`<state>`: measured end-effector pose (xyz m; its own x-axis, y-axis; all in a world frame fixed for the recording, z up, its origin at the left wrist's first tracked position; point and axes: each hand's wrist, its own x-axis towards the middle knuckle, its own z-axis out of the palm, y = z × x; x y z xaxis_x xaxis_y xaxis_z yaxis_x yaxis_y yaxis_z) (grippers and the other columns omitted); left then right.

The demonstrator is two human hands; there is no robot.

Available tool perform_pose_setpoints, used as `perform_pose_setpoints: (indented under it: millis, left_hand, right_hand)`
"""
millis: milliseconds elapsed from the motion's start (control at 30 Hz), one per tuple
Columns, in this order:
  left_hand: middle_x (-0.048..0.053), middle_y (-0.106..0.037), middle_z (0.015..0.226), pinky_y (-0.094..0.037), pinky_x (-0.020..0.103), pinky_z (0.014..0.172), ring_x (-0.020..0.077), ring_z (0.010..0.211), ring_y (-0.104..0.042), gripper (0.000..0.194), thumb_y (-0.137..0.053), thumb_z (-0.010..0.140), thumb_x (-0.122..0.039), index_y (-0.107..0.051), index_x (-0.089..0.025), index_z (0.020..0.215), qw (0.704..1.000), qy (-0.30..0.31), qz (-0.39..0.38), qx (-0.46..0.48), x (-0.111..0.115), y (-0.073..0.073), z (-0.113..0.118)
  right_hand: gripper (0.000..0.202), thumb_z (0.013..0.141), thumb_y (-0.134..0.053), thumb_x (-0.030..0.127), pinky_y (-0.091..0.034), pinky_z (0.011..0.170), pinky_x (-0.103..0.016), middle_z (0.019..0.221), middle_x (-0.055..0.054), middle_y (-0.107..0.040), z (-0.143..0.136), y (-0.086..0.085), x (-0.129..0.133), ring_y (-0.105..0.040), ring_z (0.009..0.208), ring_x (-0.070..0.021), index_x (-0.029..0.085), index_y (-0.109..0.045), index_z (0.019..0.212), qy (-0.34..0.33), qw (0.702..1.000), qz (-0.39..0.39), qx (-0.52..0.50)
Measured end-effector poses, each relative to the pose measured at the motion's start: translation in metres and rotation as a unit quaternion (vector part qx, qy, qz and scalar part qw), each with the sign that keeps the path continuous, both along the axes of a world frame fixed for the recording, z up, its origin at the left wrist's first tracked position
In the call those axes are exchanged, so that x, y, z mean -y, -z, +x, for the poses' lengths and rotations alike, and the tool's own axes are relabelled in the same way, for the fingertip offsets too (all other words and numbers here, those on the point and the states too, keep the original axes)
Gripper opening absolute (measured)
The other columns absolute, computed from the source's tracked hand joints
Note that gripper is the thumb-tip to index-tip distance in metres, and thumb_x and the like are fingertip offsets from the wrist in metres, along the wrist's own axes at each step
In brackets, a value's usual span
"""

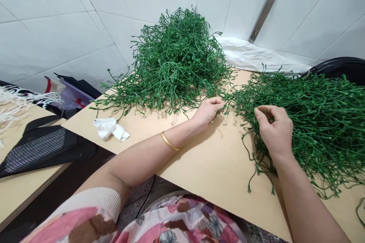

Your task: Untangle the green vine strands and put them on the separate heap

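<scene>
A tall heap of thin green cords with knotted tips (179, 57) stands on the wooden table (199, 163) against the tiled wall. A second, wider pile of the same green cords (322, 121) spreads over the right side. My left hand (207, 113), with a gold bangle on the wrist, is between the two piles, thumb and fingers pinched on a green cord end. At the left edge of the right pile is my right hand (275, 129), its thumb and index fingertips brought together; whatever sits between them is too small to make out.
Crumpled white tissue (107, 128) lies near the table's left edge. White cloth (251, 55) runs along the wall under a metal bracket (266, 7). A black round object (342, 66) is behind the right pile. Farther left, another table holds white cords (19, 100) and a black mesh item (37, 150).
</scene>
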<state>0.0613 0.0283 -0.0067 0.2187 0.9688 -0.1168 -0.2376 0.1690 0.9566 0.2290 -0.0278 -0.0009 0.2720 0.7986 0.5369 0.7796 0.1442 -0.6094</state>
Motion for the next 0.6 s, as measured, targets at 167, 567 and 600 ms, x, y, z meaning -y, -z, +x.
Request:
perform_pose_setpoints:
  millis: [167, 567, 600]
  left_hand:
    - [-0.002, -0.048, 0.054, -0.03, 0.018, 0.044, 0.0066, 0.048, -0.043, 0.014, -0.057, 0.069, -0.012, -0.046, -0.015, 0.06, 0.991, 0.056, -0.087, 0.087, -0.003, 0.004, 0.0]
    - [0.0, -0.052, 0.058, -0.037, 0.02, 0.05, 0.0065, 0.05, -0.046, 0.011, -0.058, 0.065, -0.013, -0.05, -0.013, 0.057, 0.966, 0.115, -0.141, 0.182, 0.009, 0.006, 0.008]
    - [0.0, -0.053, 0.058, -0.037, 0.019, 0.051, 0.0065, 0.051, -0.046, 0.009, -0.058, 0.066, -0.014, -0.052, -0.013, 0.058, 0.967, 0.116, -0.14, 0.179, 0.009, 0.006, 0.008]
  right_hand:
    - [0.022, 0.079, -0.052, 0.027, -0.036, 0.079, -0.042, 0.097, -0.012, -0.059, -0.007, 0.001, 0.004, -0.048, 0.097, -0.0278, 0.017, -0.06, 0.096, 0.02, 0.978, 0.084, 0.19]
    - [0.01, 0.078, -0.051, 0.025, -0.038, 0.065, -0.029, 0.072, -0.004, -0.058, -0.047, 0.018, 0.007, -0.05, 0.068, -0.0159, 0.017, -0.057, 0.075, -0.2, 0.976, -0.05, 0.074]
    - [0.009, 0.078, -0.05, 0.023, -0.038, 0.064, -0.029, 0.072, -0.003, -0.058, -0.045, 0.018, 0.006, -0.05, 0.067, -0.0152, 0.017, -0.056, 0.074, -0.198, 0.977, -0.061, 0.051]
